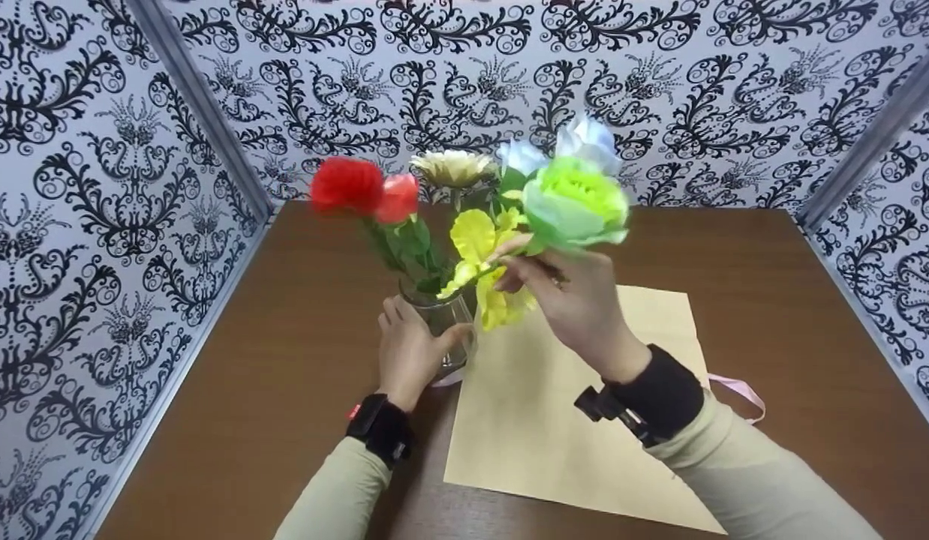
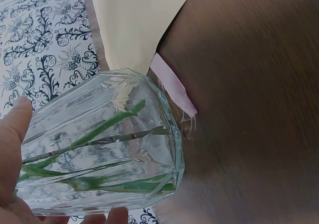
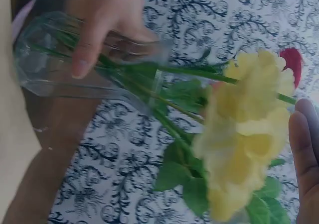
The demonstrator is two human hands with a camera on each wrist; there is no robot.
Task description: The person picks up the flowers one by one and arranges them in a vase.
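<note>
My left hand (image 1: 408, 349) grips a clear glass vase (image 1: 440, 319), thumb on one side and fingers round the other. Green stems inside the vase (image 2: 99, 149) show in the left wrist view. My right hand (image 1: 577, 300) pinches the stem of a green flower (image 1: 577, 202) just under its bloom, above and right of the vase mouth. A yellow flower (image 1: 472, 236) hangs beside those fingertips and partly hides the stem. Red flower (image 1: 344, 184), coral flower (image 1: 398, 199), and cream daisy-like flower (image 1: 453, 169) rise from the vase. Pale blue flowers (image 1: 588, 142) show behind the green one.
A beige paper sheet (image 1: 554, 420) lies on the brown table (image 1: 247, 420), right of the vase. From under it a pink ribbon (image 1: 742, 391) sticks out at the right, with another end near the vase base. Patterned walls (image 1: 464, 75) enclose the table's back and sides.
</note>
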